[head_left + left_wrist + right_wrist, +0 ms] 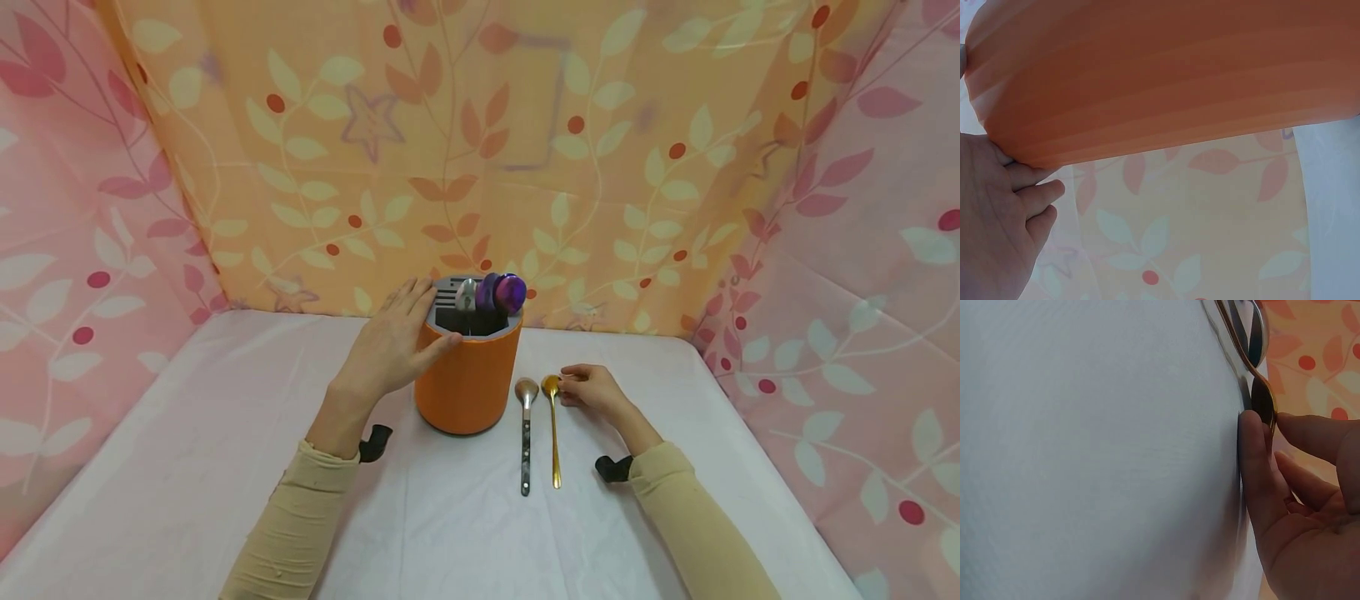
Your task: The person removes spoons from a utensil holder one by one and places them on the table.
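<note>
An orange cylindrical utensil holder (468,383) stands on the white-covered table (225,467). Its grey insert holds a silver spoon (467,293) and a purple utensil (504,292). My left hand (408,329) wraps the holder's upper left side, thumb on the front rim. In the left wrist view my left hand (1029,194) has its fingers against the holder's wall (1166,75). Right of the holder lie a dark-handled silver spoon (526,433) and a gold spoon (555,433). My right hand (566,386) pinches the gold spoon's bowl; the right wrist view shows the bowl (1264,403) between the thumb and forefinger of my right hand (1267,423).
Leaf-patterned cloth walls (525,167) in orange and pink close the table in at the back and on both sides. White cloth lies bare to the left of the holder and along the front edge.
</note>
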### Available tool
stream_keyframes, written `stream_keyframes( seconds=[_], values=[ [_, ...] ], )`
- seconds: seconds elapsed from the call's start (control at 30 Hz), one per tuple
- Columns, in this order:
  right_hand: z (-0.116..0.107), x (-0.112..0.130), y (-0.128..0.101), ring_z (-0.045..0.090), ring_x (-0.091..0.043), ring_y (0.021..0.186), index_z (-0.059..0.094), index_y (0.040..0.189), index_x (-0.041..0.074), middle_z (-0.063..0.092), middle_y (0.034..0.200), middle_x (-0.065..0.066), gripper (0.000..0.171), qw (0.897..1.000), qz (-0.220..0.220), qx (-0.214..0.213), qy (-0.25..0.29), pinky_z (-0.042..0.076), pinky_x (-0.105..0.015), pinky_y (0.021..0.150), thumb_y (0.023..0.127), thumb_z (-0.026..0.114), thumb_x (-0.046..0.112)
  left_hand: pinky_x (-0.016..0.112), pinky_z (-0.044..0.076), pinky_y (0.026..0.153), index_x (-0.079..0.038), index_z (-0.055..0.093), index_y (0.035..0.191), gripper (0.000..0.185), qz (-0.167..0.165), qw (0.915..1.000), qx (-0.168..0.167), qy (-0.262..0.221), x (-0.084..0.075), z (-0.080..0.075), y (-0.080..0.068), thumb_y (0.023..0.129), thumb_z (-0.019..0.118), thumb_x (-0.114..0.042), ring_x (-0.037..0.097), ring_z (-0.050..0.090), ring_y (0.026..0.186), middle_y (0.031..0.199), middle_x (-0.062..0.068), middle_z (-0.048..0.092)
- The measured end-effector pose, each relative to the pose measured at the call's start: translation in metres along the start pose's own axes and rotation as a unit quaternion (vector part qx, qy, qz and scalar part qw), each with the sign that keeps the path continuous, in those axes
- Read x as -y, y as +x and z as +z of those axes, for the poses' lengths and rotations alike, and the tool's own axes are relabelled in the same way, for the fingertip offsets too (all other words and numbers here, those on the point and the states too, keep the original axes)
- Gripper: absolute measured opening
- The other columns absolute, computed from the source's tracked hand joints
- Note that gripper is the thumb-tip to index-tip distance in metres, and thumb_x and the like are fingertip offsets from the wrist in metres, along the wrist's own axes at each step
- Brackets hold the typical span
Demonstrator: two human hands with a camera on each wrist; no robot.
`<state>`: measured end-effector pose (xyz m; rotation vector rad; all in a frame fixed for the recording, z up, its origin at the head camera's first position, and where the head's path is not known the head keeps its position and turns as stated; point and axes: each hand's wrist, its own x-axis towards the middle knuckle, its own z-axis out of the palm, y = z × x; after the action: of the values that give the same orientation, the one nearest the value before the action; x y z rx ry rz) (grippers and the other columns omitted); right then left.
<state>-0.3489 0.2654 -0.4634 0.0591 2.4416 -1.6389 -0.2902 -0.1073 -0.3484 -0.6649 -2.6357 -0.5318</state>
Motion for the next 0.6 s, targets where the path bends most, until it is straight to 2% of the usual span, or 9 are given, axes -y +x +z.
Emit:
stream_keyframes(
  seconds=[0.27,0.47,0.6],
  values=[
    [-0.002,0.001,-0.004,0.069,-0.015,0.078,0.054,0.138,-0.015,0.068,0.115,-0.027,0.043,0.999,-0.004,-0.005,-0.042,0.065,-0.030,0.073,0.101,0.065,0.003,0.050,0.013,0.130,0.001,0.034,0.161,0.094,-0.001,1.0000,0.000,-0.002,-0.001,-0.001,0.000,0.100,0.050,-0.070,0.035,0.016,0.159,0.171,0.013,0.025],
    [-0.004,0.004,-0.009,0.071,-0.020,0.087,0.053,0.142,-0.011,0.064,0.126,-0.028,0.046,0.998,0.010,-0.004,-0.064,0.064,-0.031,0.076,0.103,0.064,0.011,0.050,0.014,0.130,0.000,0.033,0.161,0.095,-0.003,1.0000,0.002,-0.001,-0.001,-0.001,0.001,0.100,0.049,-0.070,0.035,0.017,0.159,0.171,0.013,0.025],
    [-0.004,0.010,-0.014,0.072,-0.026,0.094,0.050,0.145,-0.010,0.062,0.130,-0.028,0.049,0.997,-0.002,-0.009,-0.075,0.064,-0.032,0.079,0.104,0.063,0.015,0.050,0.014,0.130,0.000,0.033,0.161,0.095,-0.004,1.0000,0.004,-0.001,-0.001,-0.001,0.000,0.100,0.050,-0.070,0.035,0.016,0.159,0.171,0.014,0.024]
  ],
)
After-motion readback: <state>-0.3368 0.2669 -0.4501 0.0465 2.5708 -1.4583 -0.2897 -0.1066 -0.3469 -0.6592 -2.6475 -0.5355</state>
